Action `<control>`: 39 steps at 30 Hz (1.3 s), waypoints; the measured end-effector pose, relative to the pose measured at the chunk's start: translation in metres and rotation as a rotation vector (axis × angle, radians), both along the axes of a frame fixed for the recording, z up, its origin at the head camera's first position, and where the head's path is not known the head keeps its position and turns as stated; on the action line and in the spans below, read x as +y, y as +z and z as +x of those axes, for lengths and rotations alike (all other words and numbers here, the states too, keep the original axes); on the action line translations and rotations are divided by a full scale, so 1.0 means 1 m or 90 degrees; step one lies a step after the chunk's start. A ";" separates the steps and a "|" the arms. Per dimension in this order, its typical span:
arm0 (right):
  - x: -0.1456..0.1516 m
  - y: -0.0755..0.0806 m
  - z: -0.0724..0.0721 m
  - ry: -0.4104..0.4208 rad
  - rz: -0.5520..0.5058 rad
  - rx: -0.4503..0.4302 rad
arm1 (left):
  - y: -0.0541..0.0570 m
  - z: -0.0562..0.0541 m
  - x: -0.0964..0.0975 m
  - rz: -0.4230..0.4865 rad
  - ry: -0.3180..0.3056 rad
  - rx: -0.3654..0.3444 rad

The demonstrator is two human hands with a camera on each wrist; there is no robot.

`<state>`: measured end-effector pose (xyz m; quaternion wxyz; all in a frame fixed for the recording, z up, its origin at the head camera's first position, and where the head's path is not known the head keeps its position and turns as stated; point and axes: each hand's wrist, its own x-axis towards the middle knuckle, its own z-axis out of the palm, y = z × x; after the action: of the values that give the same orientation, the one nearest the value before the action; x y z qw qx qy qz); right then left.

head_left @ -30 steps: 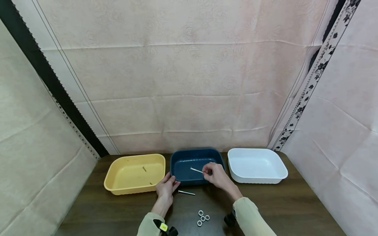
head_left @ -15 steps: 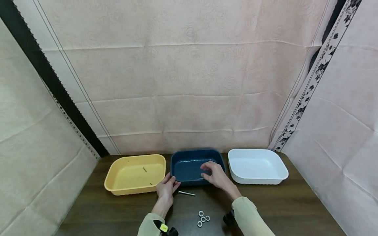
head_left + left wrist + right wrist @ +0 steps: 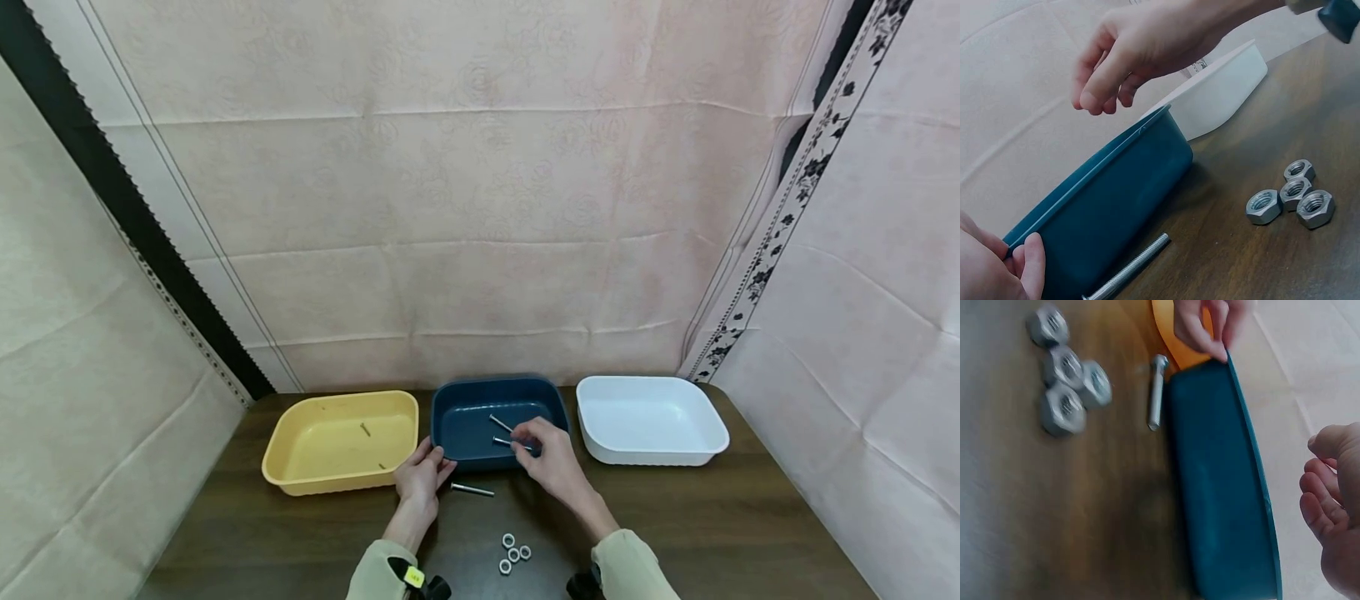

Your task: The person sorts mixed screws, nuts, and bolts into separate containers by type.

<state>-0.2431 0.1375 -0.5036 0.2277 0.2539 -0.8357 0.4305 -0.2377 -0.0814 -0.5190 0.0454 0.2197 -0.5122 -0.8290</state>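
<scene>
My left hand (image 3: pixel 418 483) pinches the near left corner of the blue tray (image 3: pixel 468 465), thumb and fingers at its rim. Over the right part of that tray is my right hand (image 3: pixel 553 462), its fingers loosely bent. Both wrist views show nothing between its fingertips. Inside the tray lie two bolts, an upper bolt (image 3: pixel 498 421) and a lower bolt (image 3: pixel 502 441), partly covered by the right hand in the head view. A third bolt (image 3: pixel 472 490) lies on the table in front of the tray, beside my left hand.
Several hex nuts (image 3: pixel 1295 190) sit grouped on the wooden table (image 3: pixel 300 542) nearer me. A yellow tray (image 3: pixel 322 446) with two small screws stands left of the blue one, a white tray (image 3: pixel 651 417) right. Pale cloth (image 3: pixel 487 250) hangs behind.
My right hand has let go of the bolt it held over the blue tray, and two bolts now show inside. The left hand stays at the tray's corner.
</scene>
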 end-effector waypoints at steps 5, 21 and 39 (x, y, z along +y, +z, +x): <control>-0.007 -0.015 0.020 0.030 0.000 0.004 | 0.001 0.000 -0.001 0.000 -0.001 -0.003; -0.036 -0.061 0.042 -0.064 0.004 -0.009 | 0.003 0.001 0.000 0.005 0.003 -0.007; -0.050 -0.062 0.038 -0.112 0.114 -0.036 | 0.000 0.000 0.000 0.013 0.001 0.015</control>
<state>-0.2051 0.0879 -0.5659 0.2172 0.1865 -0.8959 0.3397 -0.2379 -0.0815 -0.5189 0.0498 0.2108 -0.5033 -0.8365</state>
